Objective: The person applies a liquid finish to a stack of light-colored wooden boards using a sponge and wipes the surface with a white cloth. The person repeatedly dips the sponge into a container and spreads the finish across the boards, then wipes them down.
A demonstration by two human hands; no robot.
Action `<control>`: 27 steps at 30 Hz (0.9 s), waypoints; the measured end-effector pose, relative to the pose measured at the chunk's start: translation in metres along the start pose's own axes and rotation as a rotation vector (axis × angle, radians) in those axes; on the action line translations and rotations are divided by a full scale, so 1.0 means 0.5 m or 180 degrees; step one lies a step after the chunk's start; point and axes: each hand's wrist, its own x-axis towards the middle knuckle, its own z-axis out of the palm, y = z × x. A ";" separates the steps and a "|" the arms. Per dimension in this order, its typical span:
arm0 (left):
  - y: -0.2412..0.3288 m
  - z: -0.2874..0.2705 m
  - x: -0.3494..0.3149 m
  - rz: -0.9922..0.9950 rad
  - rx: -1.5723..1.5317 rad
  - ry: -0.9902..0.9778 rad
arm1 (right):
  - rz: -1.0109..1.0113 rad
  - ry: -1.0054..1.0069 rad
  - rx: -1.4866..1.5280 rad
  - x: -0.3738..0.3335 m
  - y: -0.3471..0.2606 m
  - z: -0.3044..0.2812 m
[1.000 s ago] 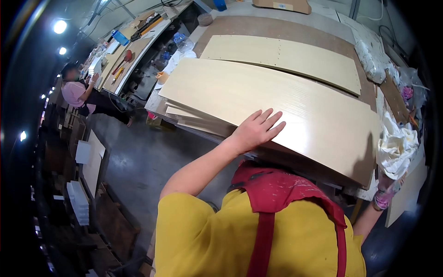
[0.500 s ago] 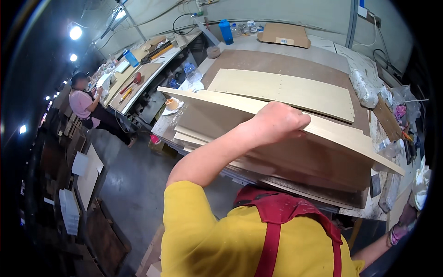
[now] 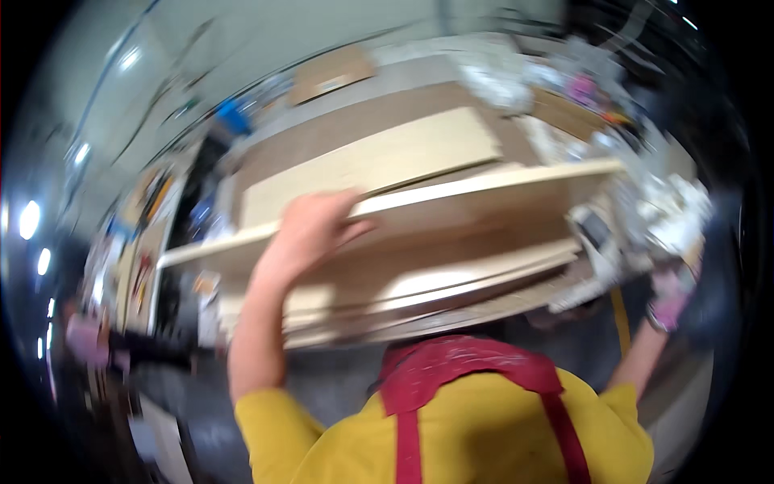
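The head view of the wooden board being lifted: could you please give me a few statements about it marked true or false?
1. The left hand grips the upper edge of the pale wooden board. True.
2. The board lies flat on the stack. False: it is tilted up, with its edge raised above the stack of boards.
3. The right hand rests on top of the board. False: it is low at the right, beside the stack; its grip is too blurred to tell.
4. The person wears a yellow shirt with red straps. True.
5. The bench beyond is bare. False: another pale board lies on it.
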 end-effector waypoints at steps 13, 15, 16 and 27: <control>0.000 0.000 0.013 -0.0184 0.0079 -0.0086 | 0.0531 -0.1185 0.0309 -0.004 0.083 -0.093; -0.012 0.004 0.006 0.0048 -0.0223 0.0131 | 0.0469 -0.0855 0.0078 0.004 0.098 -0.135; -0.009 -0.002 0.008 0.0114 -0.0145 0.0056 | 0.0285 -0.0731 -0.0232 -0.003 0.091 -0.135; -0.051 0.047 0.013 0.0811 0.0804 0.1114 | -0.0906 -0.0455 -0.2100 0.019 0.100 -0.135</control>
